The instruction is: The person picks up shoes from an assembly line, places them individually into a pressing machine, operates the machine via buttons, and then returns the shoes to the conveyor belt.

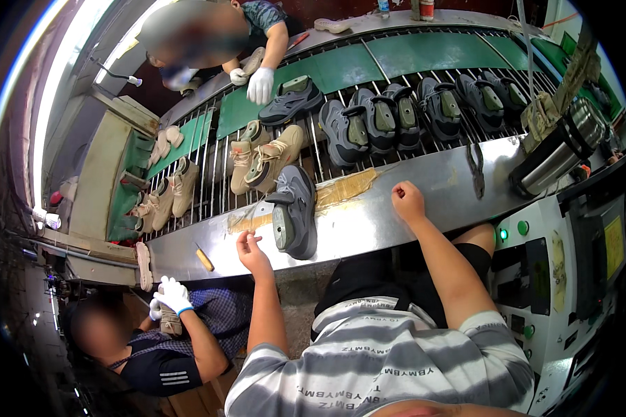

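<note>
My left hand (256, 256) is just left of a grey sports shoe (300, 201) with a green shoe last (281, 226) in it. Its fingers are loosely bent and a little apart, with nothing held. The shoe sits on the metal ledge, its heel towards me, apart from the hand. Over the same ledge, farther right, my right hand (408, 201) is curled closed and appears to hold nothing. Yellowed tape (348, 189) is stuck to the metal between the shoe and this hand.
On the roller conveyor (212, 177) stand several grey shoes (343, 132) and beige shoes (278, 156). Pliers (476, 170), a steel flask (560, 149) and a yellow-handled awl (204, 259) lie along the ledge. Gloved co-workers handle shoe parts across and at left. A control cabinet (542, 278) stands right.
</note>
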{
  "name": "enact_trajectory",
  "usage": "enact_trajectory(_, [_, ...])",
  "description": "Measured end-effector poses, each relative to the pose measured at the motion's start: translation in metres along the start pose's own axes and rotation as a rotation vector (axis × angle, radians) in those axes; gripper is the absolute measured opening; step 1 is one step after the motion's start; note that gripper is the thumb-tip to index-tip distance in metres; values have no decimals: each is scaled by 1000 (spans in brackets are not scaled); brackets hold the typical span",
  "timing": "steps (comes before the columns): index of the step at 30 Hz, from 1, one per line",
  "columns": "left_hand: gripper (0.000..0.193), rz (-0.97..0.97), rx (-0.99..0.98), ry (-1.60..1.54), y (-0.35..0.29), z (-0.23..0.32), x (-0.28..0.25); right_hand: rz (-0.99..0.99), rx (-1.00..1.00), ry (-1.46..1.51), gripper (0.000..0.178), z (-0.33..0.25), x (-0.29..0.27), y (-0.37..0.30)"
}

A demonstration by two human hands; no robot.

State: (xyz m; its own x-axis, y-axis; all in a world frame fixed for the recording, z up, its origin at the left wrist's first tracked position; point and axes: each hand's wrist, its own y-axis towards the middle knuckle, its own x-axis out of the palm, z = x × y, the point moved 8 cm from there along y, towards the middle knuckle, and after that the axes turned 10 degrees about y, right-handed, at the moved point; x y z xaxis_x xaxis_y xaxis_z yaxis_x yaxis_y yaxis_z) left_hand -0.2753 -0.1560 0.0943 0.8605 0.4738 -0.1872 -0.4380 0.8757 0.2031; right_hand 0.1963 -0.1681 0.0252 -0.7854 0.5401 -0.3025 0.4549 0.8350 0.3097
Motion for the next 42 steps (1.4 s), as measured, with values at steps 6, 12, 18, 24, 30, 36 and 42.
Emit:
enact_trajectory(6, [33,-336,-286,15,5,31,29,-34,25,-5,3,1,0,-1])
enact_trajectory(12, [43,-556,-120,315,17,69,68,-27,4,39,2,4,2,-2])
enact_trajectory(18, [38,-430,-281,-69,29,67,65,-22,23,37,2,5,4,-4])
enact_trajectory(24, [32,-381,-237,-111,24,48,38,-31,30,30,2,5,6,-4])
enact_trajectory(30, [30,-215,-266,-80,0,21,13,-45,21,34,1,9,6,-3])
enact_trajectory(36, [32,-126,-328,-216,2,-16,-5,-41,9,41,2,7,7,-3])
enact_trajectory(42, [33,-178,-481,-443,-8,-22,5,-36,18,34,2,8,4,-2])
